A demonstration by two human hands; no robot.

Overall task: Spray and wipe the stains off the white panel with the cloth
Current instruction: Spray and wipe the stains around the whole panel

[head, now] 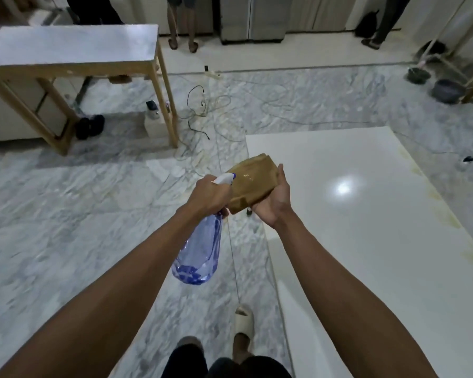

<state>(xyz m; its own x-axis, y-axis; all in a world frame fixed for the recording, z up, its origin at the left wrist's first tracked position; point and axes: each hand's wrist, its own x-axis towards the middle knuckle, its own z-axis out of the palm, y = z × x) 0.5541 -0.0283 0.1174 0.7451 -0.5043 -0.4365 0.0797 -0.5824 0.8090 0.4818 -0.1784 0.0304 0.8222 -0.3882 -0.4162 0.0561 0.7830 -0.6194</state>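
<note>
Nearest: two bare forearms reaching forward over a pale slipper (244,321) on the person's foot. The left hand (212,196) is wrapped around the neck of a clear blue plastic spray bottle (200,252), its rounded body hanging down and towards the viewer, the white nozzle aimed right. The right hand (273,199) grips a folded tan cloth (250,184), thumb up along its right edge; the cloth looks soft, with a wet glint just in front of the nozzle. Right of the hands lies the glossy white panel (366,227), flat on the grey-veined marble floor (66,214), yellowish stains (445,214) along its right edge. Far left stands a wooden-legged table (71,47); cables (216,105) trail across the floor beyond.
</note>
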